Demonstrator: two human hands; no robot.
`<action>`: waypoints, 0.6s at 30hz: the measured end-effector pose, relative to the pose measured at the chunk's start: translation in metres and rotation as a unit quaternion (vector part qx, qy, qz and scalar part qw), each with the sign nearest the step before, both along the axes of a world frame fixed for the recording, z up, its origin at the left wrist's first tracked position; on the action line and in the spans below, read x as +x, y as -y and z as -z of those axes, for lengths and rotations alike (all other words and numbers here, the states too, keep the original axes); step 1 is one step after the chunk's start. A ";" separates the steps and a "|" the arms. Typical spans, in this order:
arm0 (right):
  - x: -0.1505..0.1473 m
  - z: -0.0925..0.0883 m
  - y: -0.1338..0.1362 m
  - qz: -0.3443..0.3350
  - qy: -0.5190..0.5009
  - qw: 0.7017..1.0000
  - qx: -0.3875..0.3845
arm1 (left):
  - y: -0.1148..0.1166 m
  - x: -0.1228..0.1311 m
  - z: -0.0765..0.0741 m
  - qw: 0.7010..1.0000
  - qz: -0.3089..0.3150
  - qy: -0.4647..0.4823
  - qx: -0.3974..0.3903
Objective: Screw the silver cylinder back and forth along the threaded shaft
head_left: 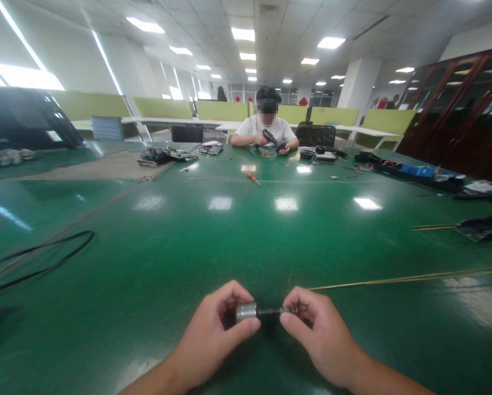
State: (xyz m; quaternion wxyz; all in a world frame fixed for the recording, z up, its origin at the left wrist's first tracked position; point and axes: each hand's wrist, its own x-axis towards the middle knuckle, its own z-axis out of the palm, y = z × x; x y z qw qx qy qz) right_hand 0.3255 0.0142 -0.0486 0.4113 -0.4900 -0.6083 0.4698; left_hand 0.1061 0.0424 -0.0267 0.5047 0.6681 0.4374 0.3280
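A short silver metal cylinder (246, 312) with a thin dark shaft (269, 311) lies level between my hands, over the near part of the green table. Thumb and fingers of my left hand (216, 323) are closed around the cylinder at the shaft's left end. At the other end, my right hand (317, 326) pinches the shaft's tip, where a small metal piece shows partly behind the fingertips. Whether that piece is separate from the shaft I cannot tell.
Thin brass-coloured rods (377, 282) lie to the right. A black cable (71, 247) loops at left. An orange screwdriver (252, 178) lies farther off, before a person (246, 131) holding a power drill (269, 136). Tools and parts (418, 171) crowd the far right.
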 end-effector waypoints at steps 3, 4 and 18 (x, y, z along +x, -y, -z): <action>0.000 0.000 0.000 0.001 -0.002 1.000 -0.005 | -0.001 -0.001 0.001 1.000 0.003 -0.005 0.003; 0.000 0.000 0.000 0.001 -0.004 1.000 -0.006 | -0.001 -0.001 0.001 1.000 0.002 -0.006 0.004; 0.000 -0.004 0.000 -0.001 -0.003 1.000 -0.008 | -0.001 -0.002 0.002 1.000 -0.012 0.028 -0.008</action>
